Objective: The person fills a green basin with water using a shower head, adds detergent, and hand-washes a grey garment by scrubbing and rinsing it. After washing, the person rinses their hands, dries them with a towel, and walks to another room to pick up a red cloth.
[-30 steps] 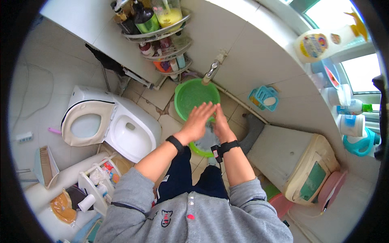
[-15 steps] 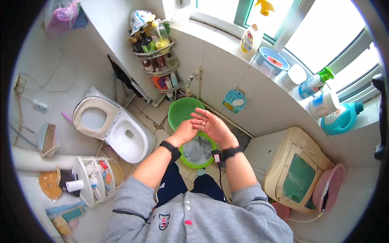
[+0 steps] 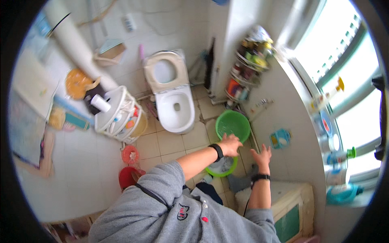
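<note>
My left hand (image 3: 229,145) is open with its fingers spread, over the gap between two basins on the floor. My right hand (image 3: 262,157) hangs apart from it to the right, fingers also spread and nothing in them. Beyond the left hand stands a green basin (image 3: 242,121) with what looks like clear water in it. Nearer to me, partly hidden by my left hand and wrist, a lime-green basin (image 3: 221,174) holds greyish, sudsy contents that I cannot make out. Dark bands circle both wrists.
A white toilet (image 3: 163,111) with its lid up stands left of the basins. Behind them are a tap (image 3: 261,104) and a corner rack (image 3: 239,62) of bottles. A blue soap holder (image 3: 280,138) hangs on the wall. A beige washing machine (image 3: 304,194) is at right, a red bucket (image 3: 126,178) at left.
My hands were close together, the fingers overlapping, over the basins; now they are apart with fingers spread. The view has turned, so the toilet and basins sit further right.
</note>
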Motion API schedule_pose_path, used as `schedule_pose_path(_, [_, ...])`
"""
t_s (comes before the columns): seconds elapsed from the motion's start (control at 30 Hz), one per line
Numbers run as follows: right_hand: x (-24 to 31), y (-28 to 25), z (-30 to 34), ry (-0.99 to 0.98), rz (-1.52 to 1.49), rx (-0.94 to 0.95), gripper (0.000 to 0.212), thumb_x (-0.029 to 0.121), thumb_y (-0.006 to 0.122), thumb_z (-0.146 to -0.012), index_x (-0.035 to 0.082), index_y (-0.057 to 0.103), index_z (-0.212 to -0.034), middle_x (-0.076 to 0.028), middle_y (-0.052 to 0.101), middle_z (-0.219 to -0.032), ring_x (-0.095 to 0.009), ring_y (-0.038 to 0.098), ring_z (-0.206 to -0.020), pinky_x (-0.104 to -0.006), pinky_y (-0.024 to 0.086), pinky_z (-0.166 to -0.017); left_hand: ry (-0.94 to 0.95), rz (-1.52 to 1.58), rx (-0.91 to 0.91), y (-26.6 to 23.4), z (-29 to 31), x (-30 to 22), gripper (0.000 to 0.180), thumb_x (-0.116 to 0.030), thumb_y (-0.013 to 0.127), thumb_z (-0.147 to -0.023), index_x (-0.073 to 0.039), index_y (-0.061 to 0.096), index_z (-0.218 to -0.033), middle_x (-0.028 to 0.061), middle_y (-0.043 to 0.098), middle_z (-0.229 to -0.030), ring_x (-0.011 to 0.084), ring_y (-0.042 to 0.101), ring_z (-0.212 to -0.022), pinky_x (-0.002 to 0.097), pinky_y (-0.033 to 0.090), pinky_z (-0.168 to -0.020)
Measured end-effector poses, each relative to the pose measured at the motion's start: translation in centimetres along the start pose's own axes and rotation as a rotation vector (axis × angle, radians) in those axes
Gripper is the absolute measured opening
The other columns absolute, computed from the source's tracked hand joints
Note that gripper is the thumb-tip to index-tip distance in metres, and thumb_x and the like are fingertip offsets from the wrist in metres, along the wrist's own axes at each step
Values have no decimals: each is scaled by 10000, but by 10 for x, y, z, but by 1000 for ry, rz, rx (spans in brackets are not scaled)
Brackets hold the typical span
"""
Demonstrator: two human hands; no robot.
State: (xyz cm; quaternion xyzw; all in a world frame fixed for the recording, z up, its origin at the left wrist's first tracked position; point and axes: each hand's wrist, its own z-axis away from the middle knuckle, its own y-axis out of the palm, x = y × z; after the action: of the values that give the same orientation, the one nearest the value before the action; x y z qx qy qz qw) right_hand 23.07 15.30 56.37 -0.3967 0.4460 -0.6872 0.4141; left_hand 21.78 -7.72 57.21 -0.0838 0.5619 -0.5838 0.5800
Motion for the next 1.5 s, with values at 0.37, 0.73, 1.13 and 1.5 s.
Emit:
schedule_pose_path(0.37, [269,74,162,-1084,-325,111,539,214,746,-845,81,578,-1340,-253,491,-1415,-415,489,-1297,-459,447,-1049,-625,290,-983,-6,318,187,478,-240,686,-849,-121,614,-1307,245,468,-1446,407,425,-1357,548,334,-1108])
schedule_pose_path(0.73, [570,48,482,-1900,-751,642,372,39,686,-871,24,618,-1236,-147,629,-1184,-237,674,-981,-339,536,-864,-1059,-232,-1966,-22,697,203,422,42,630,-813,-81,626,-1216,191,556,-1303,349,493,-1265,424,391,-1081])
schedule_pose_path(1.13, [729,43,632,-1679,-1137,1505,182,119,580,-964,1,667,-1072,-50,672,-842,-138,625,-700,-277,520,-643,-172,1017,-2308,-84,847,203,259,-229,563,-1004,-57,614,-1192,31,654,-1118,155,619,-980,304,493,-879])
schedule_pose_path(1.5, [770,66,689,-987,-1100,1928,345,234,549,-1012,-37,610,-1217,-86,674,-971,-209,618,-859,-344,511,-775,-75,1221,-2341,-119,810,220,447,-392,581,-994,-45,573,-1276,95,640,-1171,192,633,-1020,358,545,-848])
